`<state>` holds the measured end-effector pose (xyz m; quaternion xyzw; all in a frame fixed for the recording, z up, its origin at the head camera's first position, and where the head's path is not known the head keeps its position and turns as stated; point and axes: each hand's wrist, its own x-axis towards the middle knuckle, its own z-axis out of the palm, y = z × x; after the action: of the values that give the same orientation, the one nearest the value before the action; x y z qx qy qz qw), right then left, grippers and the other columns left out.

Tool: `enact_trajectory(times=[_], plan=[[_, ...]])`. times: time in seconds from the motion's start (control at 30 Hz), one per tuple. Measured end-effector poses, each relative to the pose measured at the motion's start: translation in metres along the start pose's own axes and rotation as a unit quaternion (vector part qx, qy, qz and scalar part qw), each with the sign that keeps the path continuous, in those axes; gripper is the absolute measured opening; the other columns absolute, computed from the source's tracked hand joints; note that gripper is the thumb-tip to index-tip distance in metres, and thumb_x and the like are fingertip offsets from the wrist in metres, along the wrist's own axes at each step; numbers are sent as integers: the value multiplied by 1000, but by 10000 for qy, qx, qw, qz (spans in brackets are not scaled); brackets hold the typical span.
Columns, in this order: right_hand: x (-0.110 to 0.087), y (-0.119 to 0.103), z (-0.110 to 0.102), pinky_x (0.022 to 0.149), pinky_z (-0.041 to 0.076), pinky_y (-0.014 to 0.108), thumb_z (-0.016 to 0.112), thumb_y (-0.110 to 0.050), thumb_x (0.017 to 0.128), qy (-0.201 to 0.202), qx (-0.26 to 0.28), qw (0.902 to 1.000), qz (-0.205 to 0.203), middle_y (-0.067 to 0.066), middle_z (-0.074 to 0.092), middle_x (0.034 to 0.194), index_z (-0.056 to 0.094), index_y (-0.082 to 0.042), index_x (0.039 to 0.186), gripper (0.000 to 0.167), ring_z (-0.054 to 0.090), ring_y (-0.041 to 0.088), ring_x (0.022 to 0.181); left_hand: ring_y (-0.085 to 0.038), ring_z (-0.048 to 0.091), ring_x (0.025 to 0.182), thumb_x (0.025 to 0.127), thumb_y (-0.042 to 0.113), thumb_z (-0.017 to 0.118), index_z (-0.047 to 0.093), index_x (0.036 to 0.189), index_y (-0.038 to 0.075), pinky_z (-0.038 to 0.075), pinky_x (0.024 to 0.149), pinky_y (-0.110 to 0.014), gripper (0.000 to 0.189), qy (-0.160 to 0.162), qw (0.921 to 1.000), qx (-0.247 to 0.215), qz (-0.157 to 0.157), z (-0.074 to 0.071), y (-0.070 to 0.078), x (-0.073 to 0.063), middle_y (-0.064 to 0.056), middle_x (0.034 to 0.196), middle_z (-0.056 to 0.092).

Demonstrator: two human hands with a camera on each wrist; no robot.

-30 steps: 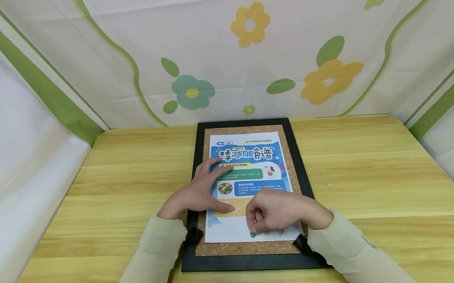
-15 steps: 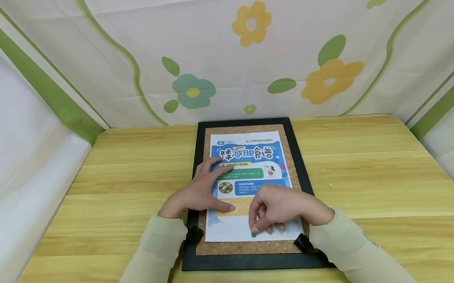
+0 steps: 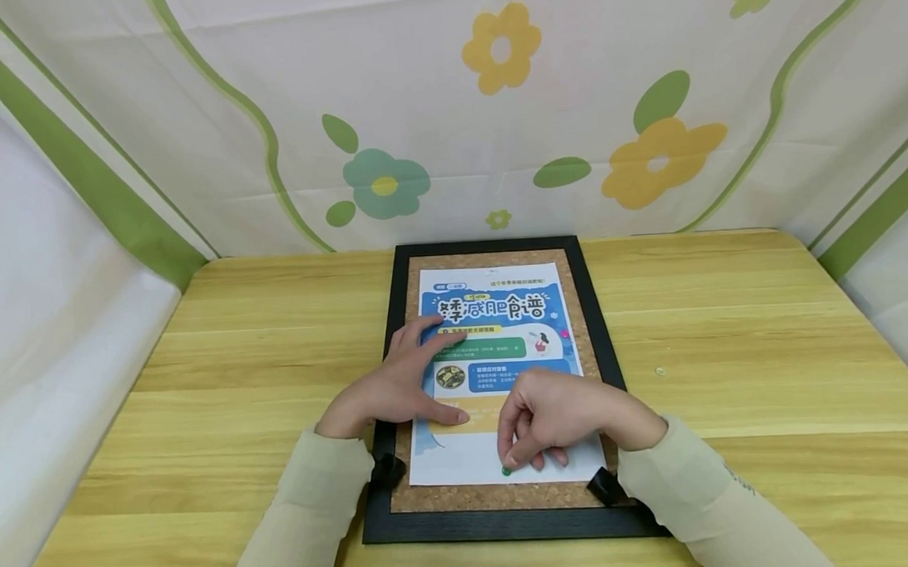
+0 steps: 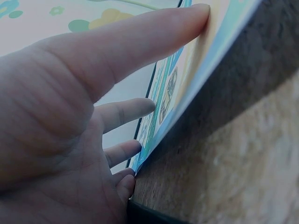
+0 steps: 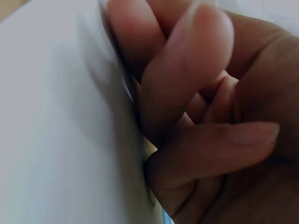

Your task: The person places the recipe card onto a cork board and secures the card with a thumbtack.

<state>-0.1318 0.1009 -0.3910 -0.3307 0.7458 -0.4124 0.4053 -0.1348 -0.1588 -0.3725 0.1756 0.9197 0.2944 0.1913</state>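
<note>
A printed poster (image 3: 460,463) in blue, white and orange lies on a cork board (image 3: 491,497) with a black frame (image 3: 507,527). My left hand (image 3: 401,381) spreads over the poster's left side, thumb and fingers touching the paper. In the left wrist view, the left hand (image 4: 60,107) has its fingertips on the sheet, whose near edge stands a little off the cork. Low on the poster, my right hand (image 3: 552,413) pinches a small green push pin (image 3: 506,472) against the paper. The right wrist view shows the curled right hand (image 5: 196,107); the pin is hidden there.
A pink push pin (image 3: 565,335) sits at the poster's right edge. One small clear round thing (image 3: 660,371) lies on the wooden table (image 3: 758,381), right of the board. Behind stands a white flowered curtain (image 3: 447,92).
My right hand has shifted slightly right, and its rear fingers have uncurled a little. The pinch on the green push pin stays. My left hand has not moved.
</note>
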Motion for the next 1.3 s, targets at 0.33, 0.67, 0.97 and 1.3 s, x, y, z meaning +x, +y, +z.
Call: enact_trajectory(times=[0.33, 0.67, 0.97, 1.3], plan=[[-1, -1, 1, 45, 48, 23, 81, -13, 95, -14, -84, 10000, -22, 2, 70, 58, 84, -21, 83, 15, 53, 6, 38, -40, 5, 166, 79, 41, 96, 43, 166, 24, 26, 126, -70, 104, -15, 10000, -3, 2, -1, 0, 0, -11, 179, 11], [-1, -2, 3, 45, 48, 23, 81, -13, 96, -13, -90, 10000, 1, 0, 69, 58, 83, -21, 82, 16, 53, 6, 38, -41, 6, 166, 79, 41, 96, 43, 166, 23, 26, 126, -71, 103, -13, 10000, 24, 16, -1, 0, 0, -11, 179, 12], [-1, -3, 4, 46, 48, 23, 80, -12, 96, -3, -121, 9999, 32, -1, 67, 57, 82, -20, 82, 16, 53, 6, 38, -42, 6, 165, 79, 40, 96, 43, 166, 22, 26, 126, -70, 103, 2, 10000, 28, 44, 0, -2, 1, -12, 179, 12], [-1, -5, 5, 45, 47, 21, 79, -10, 96, 36, -143, 9999, 29, -2, 67, 57, 82, -19, 81, 17, 54, 5, 39, -41, 5, 166, 78, 40, 96, 43, 166, 23, 26, 126, -70, 104, 11, 10000, 19, 42, 0, -2, 0, -11, 179, 11]])
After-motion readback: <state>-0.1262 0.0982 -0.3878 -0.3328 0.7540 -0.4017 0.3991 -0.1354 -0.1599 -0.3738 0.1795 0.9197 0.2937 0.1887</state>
